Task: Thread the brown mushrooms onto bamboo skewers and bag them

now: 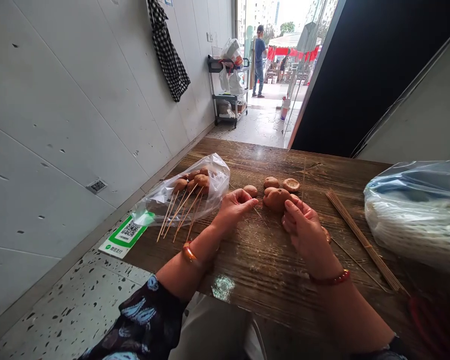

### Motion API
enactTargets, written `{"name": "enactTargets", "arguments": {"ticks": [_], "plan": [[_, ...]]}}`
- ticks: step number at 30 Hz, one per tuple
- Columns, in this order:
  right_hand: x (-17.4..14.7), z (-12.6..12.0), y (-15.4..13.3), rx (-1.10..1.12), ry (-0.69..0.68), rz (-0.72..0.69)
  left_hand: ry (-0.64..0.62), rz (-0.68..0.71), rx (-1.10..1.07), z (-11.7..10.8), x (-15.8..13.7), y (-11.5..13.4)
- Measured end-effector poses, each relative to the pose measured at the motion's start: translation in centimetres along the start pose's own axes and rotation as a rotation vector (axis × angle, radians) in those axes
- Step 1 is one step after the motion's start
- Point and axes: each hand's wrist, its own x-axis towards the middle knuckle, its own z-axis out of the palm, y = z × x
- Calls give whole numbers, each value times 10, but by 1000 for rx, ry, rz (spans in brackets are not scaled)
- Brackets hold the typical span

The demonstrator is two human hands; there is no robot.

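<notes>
One mushroom [276, 201] over table [255, 265], pinched in right hand [302, 220], fingers curled. Left hand [238, 202] near, thumb meeting fingers; can't tell if holding anything. Loose mushrooms [271, 182] behind, plastic bag [219, 172] left, stick bundle [363, 241] right.

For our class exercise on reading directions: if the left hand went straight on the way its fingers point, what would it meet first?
Most likely the large brown mushroom at the right hand: the left hand points across toward it, though depth is hard to judge from one view.
</notes>
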Motion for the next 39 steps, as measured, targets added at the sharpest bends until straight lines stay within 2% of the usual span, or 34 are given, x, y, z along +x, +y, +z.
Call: {"name": "enactTargets", "arguments": {"ticks": [2, 5, 11, 14, 18, 24, 28, 33, 35, 39], "plan": [[-2, 0, -2, 24, -28, 67, 63, 84, 98, -3, 2, -2], [-4, 3, -3, 28, -42, 123, 40, 140, 112, -4, 3, -3], [-8, 12, -1, 19, -84, 101, -141, 20, -119, -2, -3, 3], [-9, 11, 3, 101, -128, 162, -213, -21, -217, 0, -8, 10], [-8, 7, 7, 184, -166, 250, -272, 6, -222, 2, -13, 18], [-8, 12, 11, 147, -153, 229, -342, 1, -278, 7, -16, 20], [-7, 17, 15, -19, -135, 50, -309, 5, -306, 11, -16, 19], [-9, 10, 13, -572, -41, -173, -131, -139, -635, 3, -8, 16], [-12, 9, 12, -690, -76, -195, -69, -178, -728, -3, -5, 14], [-19, 12, 18, -673, -281, -99, 31, -251, -850, -9, 0, 12]]}}
